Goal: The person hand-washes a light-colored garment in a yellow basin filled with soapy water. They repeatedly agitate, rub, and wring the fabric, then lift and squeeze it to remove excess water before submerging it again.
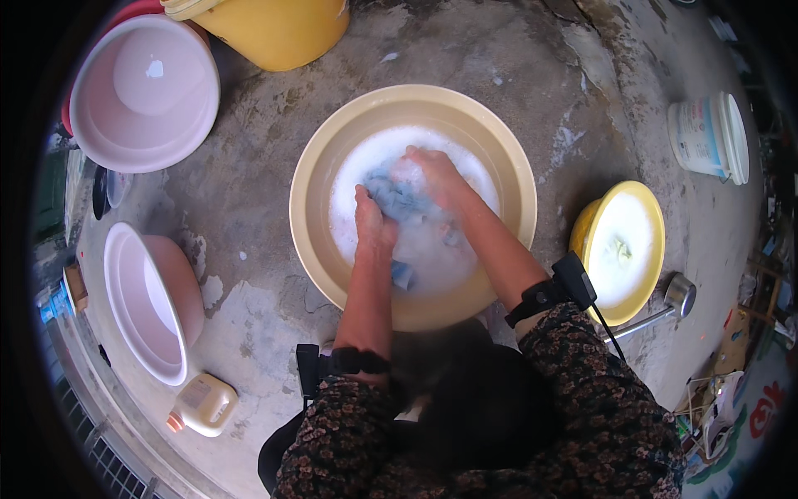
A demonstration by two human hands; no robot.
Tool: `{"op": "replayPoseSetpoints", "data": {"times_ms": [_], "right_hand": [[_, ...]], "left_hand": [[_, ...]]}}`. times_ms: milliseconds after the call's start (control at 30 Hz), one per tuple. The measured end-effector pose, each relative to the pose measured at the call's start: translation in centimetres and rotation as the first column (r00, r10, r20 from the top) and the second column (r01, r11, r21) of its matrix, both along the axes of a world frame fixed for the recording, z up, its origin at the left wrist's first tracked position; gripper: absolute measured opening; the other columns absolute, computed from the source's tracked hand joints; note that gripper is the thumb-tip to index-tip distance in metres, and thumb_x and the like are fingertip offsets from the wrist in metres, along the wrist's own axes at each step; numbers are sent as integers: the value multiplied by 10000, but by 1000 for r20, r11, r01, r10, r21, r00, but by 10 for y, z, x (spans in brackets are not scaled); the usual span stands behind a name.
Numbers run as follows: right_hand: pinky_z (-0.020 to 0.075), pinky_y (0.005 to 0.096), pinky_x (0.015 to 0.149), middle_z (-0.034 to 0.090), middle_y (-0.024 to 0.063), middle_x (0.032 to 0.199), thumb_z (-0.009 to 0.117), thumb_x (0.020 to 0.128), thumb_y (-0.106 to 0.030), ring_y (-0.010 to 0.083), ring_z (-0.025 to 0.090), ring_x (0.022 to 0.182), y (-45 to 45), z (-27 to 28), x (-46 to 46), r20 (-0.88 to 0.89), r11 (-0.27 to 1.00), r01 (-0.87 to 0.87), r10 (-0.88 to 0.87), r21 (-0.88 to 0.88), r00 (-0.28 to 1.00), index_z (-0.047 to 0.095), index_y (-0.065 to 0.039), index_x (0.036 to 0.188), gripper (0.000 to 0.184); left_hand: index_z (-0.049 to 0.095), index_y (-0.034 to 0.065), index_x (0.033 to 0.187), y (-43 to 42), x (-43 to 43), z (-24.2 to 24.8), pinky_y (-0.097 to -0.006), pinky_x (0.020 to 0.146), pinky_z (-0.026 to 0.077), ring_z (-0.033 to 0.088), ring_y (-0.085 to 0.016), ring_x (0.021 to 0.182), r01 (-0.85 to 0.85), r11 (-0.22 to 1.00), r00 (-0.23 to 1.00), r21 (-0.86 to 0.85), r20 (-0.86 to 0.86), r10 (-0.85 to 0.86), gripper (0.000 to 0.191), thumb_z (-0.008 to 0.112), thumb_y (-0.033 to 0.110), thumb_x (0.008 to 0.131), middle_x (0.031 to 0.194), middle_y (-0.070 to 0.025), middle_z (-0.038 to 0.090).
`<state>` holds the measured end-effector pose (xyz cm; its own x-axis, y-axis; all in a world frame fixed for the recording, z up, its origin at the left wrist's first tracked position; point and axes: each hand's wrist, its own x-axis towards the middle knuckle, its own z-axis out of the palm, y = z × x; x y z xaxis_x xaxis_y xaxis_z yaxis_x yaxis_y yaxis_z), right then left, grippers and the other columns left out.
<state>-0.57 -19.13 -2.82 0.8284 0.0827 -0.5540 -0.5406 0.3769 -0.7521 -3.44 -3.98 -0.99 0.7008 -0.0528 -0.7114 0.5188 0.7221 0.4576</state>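
Observation:
A large beige plastic basin stands on the floor in front of me, holding cloudy water with a ring of white suds. Wet blue cloth is bunched between my hands at the water's surface. My left hand holds its left side, with fingers partly hidden under the fabric. On the other side my right hand, slightly blurred and foamy, grips the cloth. More fabric is submerged below, including a blue piece near my left wrist; its shape is unclear through the murky water.
Right of the basin are a yellow bowl of suds, a metal ladle and a lidded white bucket. Pink basins and a beige jug with an orange cap are at left. A yellow bucket stands behind.

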Motion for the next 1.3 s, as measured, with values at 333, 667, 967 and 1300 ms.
{"op": "replayPoseSetpoints", "data": {"times_ms": [333,667,967,1300], "right_hand": [[495,347,707,664,120,734,432,930,-481,218,639,707,-6,32,4,203,843,46,75,-535,976,669,14,787,567],[437,305,728,548,44,769,533,907,-318,137,506,765,12,69,-28,167,872,-72,173,-484,971,601,-24,912,301],[499,451,696,646,200,780,522,868,-430,378,619,735,50,69,-9,132,347,17,309,-938,942,626,-48,854,396],[495,484,721,650,221,814,506,873,-365,391,638,785,39,51,-13,105,259,29,286,-966,953,671,-100,883,312]], "left_hand": [[530,68,1211,1,13,15,-411,894,473,589,-261,1019,284,941,959,-183,41,-281,455,394,427,968,1145,-101,603],[535,45,1152,12,16,20,-394,892,493,599,-255,1002,156,988,985,8,77,-156,364,344,316,1000,1084,-115,607],[530,114,1157,-17,-3,16,-380,790,486,561,-226,909,103,974,987,-201,-100,-125,487,296,503,980,1004,-57,590],[546,69,1145,-28,-7,48,-361,905,472,581,-242,1012,146,987,983,-68,-100,-152,538,242,488,995,1077,-91,614]]}}
